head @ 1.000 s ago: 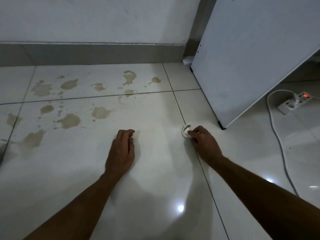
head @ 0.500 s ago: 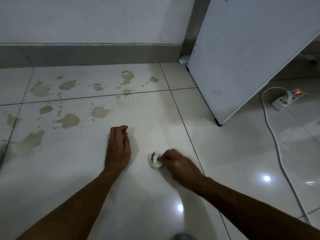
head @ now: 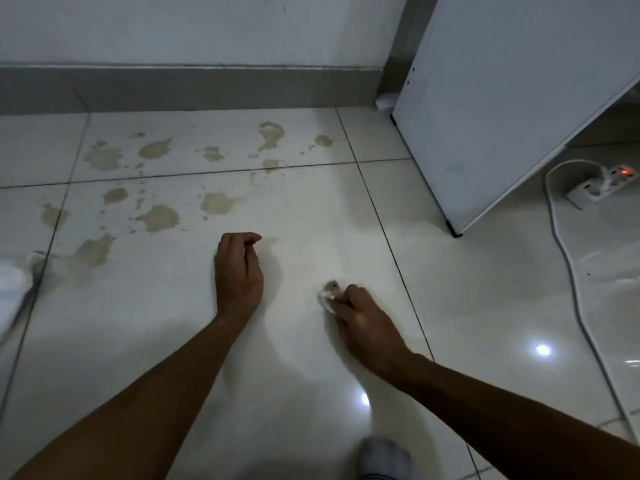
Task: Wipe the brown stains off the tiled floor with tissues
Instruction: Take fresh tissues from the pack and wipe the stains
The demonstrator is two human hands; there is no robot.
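Since a moment ago we have drawn our right hand [head: 363, 323] back from the tile seam by the white board [head: 512, 98] to a spot nearer us, beside our left hand, and it has barely shifted in the last half second; its fingers curl round a small crumpled tissue [head: 329, 295], browned on its far edge, pressed to the tiled floor [head: 467, 306]. Our left hand [head: 239, 271] rests on the floor just left of that grip, fingers loosely curled and holding nothing. The brown stains [head: 159, 218] lie beyond and to the left of the tissue, well apart from it. Far right of the grip a white cable [head: 568, 258] runs to a power strip [head: 602, 185]
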